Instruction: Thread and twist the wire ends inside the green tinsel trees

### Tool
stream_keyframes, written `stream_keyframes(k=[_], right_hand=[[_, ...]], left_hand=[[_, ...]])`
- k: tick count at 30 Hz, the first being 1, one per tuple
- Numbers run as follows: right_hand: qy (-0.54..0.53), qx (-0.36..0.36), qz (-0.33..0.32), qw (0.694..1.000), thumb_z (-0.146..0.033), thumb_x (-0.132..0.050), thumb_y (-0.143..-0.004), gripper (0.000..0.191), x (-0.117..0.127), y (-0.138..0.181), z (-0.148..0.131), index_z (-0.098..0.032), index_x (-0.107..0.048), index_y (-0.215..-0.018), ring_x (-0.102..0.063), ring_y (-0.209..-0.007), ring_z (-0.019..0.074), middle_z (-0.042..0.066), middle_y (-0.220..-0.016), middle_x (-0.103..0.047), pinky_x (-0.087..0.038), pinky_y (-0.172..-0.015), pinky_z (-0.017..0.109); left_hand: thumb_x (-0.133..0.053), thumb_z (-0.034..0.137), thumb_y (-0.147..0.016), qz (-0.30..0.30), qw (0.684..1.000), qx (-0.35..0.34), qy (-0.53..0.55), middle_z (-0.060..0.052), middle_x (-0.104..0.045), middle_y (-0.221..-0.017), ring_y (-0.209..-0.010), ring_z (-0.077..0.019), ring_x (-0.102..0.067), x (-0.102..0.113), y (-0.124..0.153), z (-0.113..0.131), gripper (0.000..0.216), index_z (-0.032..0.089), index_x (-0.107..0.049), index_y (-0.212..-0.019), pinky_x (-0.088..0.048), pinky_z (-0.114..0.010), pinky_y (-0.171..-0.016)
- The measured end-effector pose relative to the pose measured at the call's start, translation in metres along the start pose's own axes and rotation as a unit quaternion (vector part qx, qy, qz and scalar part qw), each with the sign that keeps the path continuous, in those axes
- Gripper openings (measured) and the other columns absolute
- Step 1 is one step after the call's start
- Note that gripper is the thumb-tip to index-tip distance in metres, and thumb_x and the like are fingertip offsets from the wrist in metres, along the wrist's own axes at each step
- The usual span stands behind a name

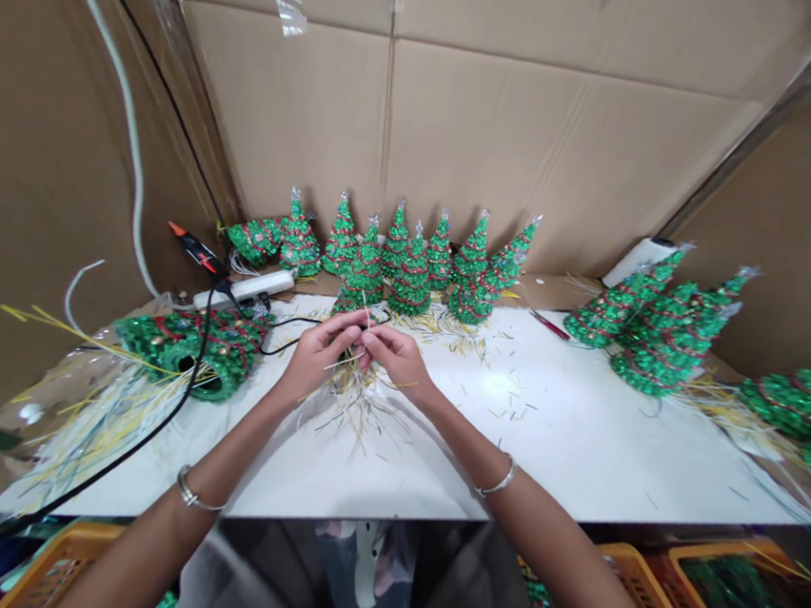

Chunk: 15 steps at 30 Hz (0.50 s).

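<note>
Over the middle of the white tabletop (557,433), my left hand (318,353) and my right hand (399,356) meet at the fingertips. Both are closed in a pinch on thin white wire (337,365), whose ends stick out above and below the fingers. Exactly how the strands run between the fingers is hidden. Under my hands lies a scatter of short yellow, white and dark wire clippings (359,409). Just behind them stand several small green tinsel Christmas trees (411,281) with red garlands and silvery star tops.
At left, tinsel trees lying on their sides (229,349) have long yellow and white wires trailing out. A black cable (185,398) crosses there, near a power strip (256,287) and a black-orange tool (195,250). More trees (666,348) and a red-handled tool (551,326) are right. Orange baskets (691,580) sit below.
</note>
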State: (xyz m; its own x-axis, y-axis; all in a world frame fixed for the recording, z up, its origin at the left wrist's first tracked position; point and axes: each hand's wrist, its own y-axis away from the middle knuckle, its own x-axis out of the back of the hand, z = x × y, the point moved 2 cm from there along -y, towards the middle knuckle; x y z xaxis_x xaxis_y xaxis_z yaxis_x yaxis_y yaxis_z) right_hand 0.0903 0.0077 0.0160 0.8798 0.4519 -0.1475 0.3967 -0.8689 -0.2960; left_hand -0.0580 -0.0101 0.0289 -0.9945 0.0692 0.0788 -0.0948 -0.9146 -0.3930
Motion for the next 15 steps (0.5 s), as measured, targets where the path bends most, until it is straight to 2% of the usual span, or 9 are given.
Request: stream_keyframes(k=[2, 6, 10, 15], right_hand=[[0.007, -0.008, -0.014, 1.0, -0.059, -0.069, -0.076, 0.042, -0.003, 0.002, 0.0, -0.018, -0.064, -0.077, -0.061, -0.056, 0.0116, -0.002, -0.066, -0.064, -0.053, -0.059, 0.027], [0.016, -0.008, -0.021, 1.0, -0.055, -0.068, -0.078, 0.037, -0.009, 0.006, 0.001, -0.018, -0.068, -0.083, -0.065, -0.064, 0.0139, 0.0, -0.072, -0.067, -0.056, -0.068, 0.03], [0.043, 0.039, 0.023, 0.998, -0.048, -0.065, -0.084, 0.032, -0.006, 0.009, -0.004, -0.02, -0.071, -0.098, -0.069, -0.077, 0.016, 0.004, -0.088, -0.071, -0.056, -0.078, 0.033], [0.151, 0.136, 0.034, 0.978, -0.036, -0.064, -0.087, 0.02, 0.004, 0.01, -0.017, -0.023, -0.074, -0.098, -0.065, -0.094, 0.0167, 0.007, -0.102, -0.069, -0.054, -0.085, 0.033]], left_hand=[[-0.07, 0.042, -0.082, 0.021, 1.0, 0.014, 0.016, -0.009, -0.073, -0.107, -0.094, -0.021, -0.067, -0.001, 0.0, -0.002, 0.037, 0.02, -0.073, -0.111, -0.052, -0.033, -0.086], [-0.076, 0.042, -0.076, 0.095, 0.995, 0.009, 0.04, -0.006, -0.074, -0.085, -0.075, -0.0165, -0.066, 0.001, -0.001, -0.003, 0.027, 0.018, -0.075, -0.088, -0.052, -0.028, -0.071], [-0.077, 0.04, -0.075, 0.164, 0.984, -0.018, 0.068, -0.004, -0.073, -0.083, -0.07, -0.0131, -0.063, 0.009, -0.004, -0.002, 0.031, 0.018, -0.072, -0.096, -0.05, -0.024, -0.067], [-0.078, 0.037, -0.074, 0.169, 0.978, -0.023, 0.123, -0.002, -0.071, -0.08, -0.065, -0.0101, -0.061, 0.011, -0.005, 0.002, 0.032, 0.018, -0.069, -0.099, -0.046, -0.021, -0.063]])
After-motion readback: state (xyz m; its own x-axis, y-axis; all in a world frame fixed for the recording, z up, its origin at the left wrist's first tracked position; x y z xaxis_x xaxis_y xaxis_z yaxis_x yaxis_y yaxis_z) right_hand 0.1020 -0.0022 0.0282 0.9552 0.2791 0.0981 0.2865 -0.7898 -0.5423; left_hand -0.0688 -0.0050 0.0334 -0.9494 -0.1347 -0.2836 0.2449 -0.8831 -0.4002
